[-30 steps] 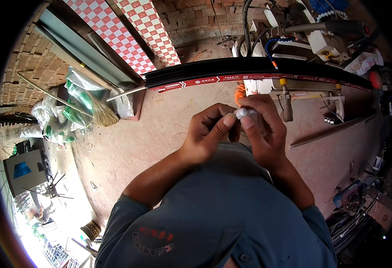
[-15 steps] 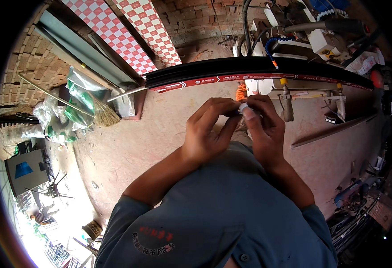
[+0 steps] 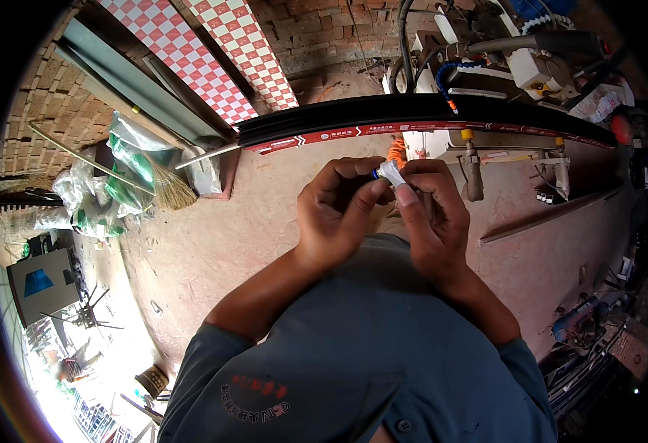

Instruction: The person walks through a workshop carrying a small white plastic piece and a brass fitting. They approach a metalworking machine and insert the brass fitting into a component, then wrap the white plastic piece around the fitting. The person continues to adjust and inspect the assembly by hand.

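In front of my chest my two hands meet at a small whitish tube-like piece (image 3: 392, 174) with a dark blue tip; its exact kind is too small to make out. The thumb and index finger of my left hand (image 3: 336, 207) close on its blue-tipped end. My right hand (image 3: 440, 210) pinches its whitish body between thumb and curled fingers. Both hands hang above the floor, nearer to me than a long black profile (image 3: 412, 111) with a red printed strip along its near side.
A machine with a grey hose and blue nozzle (image 3: 449, 81) stands beyond the profile at far right. At left lie plastic bags (image 3: 128, 159) and a straw broom (image 3: 172, 188). Checkered panels (image 3: 183, 59) lean at the brick wall. Rods and tools (image 3: 590, 325) crowd the right edge.
My left hand has shifted slightly left and opened a gap to my right hand's fingers. More of the whitish piece and its blue tip now shows.
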Motion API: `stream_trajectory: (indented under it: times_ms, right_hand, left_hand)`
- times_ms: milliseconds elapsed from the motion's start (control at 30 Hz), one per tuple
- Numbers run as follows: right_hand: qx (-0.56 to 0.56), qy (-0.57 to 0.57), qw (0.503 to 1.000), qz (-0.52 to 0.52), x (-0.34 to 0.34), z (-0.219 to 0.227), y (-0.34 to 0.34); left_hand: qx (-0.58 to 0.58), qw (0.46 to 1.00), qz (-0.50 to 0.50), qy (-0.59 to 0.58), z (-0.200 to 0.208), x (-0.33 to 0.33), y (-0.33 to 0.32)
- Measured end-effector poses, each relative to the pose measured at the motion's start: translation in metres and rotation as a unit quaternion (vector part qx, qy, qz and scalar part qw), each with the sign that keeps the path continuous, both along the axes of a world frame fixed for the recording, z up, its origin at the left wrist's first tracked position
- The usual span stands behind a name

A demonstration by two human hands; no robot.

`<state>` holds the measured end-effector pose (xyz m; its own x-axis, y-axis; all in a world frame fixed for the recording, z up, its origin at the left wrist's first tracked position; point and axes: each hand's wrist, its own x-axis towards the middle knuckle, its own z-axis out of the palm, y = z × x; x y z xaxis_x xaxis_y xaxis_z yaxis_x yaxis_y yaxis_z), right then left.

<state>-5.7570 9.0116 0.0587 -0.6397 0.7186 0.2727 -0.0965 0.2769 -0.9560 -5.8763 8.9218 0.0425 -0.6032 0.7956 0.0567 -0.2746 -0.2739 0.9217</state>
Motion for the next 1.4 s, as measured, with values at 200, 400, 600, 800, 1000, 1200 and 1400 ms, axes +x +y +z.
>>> stream_trajectory:
  times_ms: [200, 400, 600, 800, 1000, 1200, 1400]
  right_hand:
    - [0.086, 0.002, 0.996, -0.005, -0.001, 0.004, 0.004]
    - [0.108, -0.003, 0.994, 0.002, 0.001, 0.005, 0.005]
    - [0.139, -0.009, 0.990, 0.013, 0.003, 0.013, 0.001]
    - [0.111, 0.010, 0.994, 0.012, 0.004, 0.009, -0.003]
    - [-0.010, 0.039, 0.999, 0.023, 0.004, 0.001, -0.006]
    - [0.012, 0.008, 1.000, 0.024, 0.002, 0.003, -0.003]
    - [0.016, 0.010, 0.999, 0.033, 0.003, 0.002, -0.002]
  left_hand:
    - [0.046, 0.991, -0.071, -0.104, -0.003, -0.005, -0.005]
    - [0.051, 0.974, -0.141, -0.173, -0.005, -0.006, -0.007]
    - [0.046, 0.965, -0.176, -0.186, -0.008, -0.003, -0.011]
    - [0.031, 0.983, -0.162, -0.085, -0.001, 0.000, -0.011]
    - [0.004, 0.987, -0.143, -0.071, 0.007, 0.005, -0.008]
    - [-0.010, 0.973, -0.181, -0.144, -0.001, 0.002, -0.009]
    - [-0.067, 0.975, -0.209, 0.021, 0.006, -0.009, -0.007]
